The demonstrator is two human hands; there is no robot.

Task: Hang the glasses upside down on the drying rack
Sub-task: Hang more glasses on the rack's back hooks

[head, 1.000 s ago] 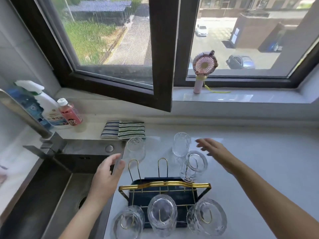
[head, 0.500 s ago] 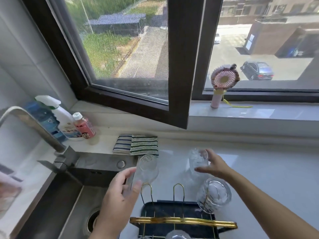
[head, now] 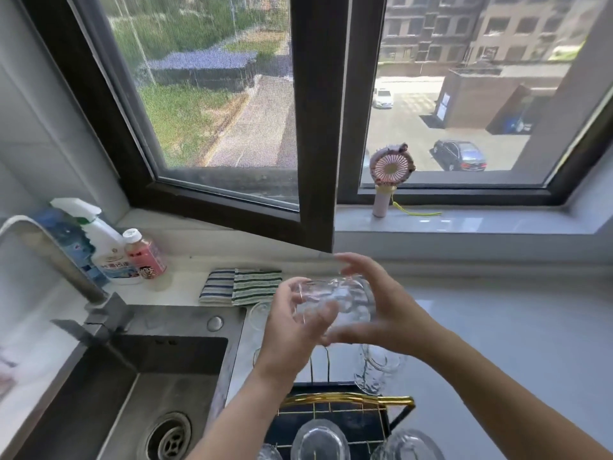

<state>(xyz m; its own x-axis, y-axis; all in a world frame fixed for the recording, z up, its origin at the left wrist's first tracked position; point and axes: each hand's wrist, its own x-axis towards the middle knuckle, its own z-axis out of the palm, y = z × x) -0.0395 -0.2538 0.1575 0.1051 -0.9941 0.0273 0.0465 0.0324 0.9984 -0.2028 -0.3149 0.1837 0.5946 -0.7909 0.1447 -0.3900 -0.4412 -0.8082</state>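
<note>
Now both my hands had closed on one glass [head: 335, 302] (half a second before, only the right touched it), left hand [head: 292, 330] and right hand [head: 381, 313] cupping it above the drying rack [head: 348, 401], ready to invert.

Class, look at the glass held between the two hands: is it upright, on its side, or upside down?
On its side. The glass lies roughly level between the left hand and right hand, its rim facing left.
</note>
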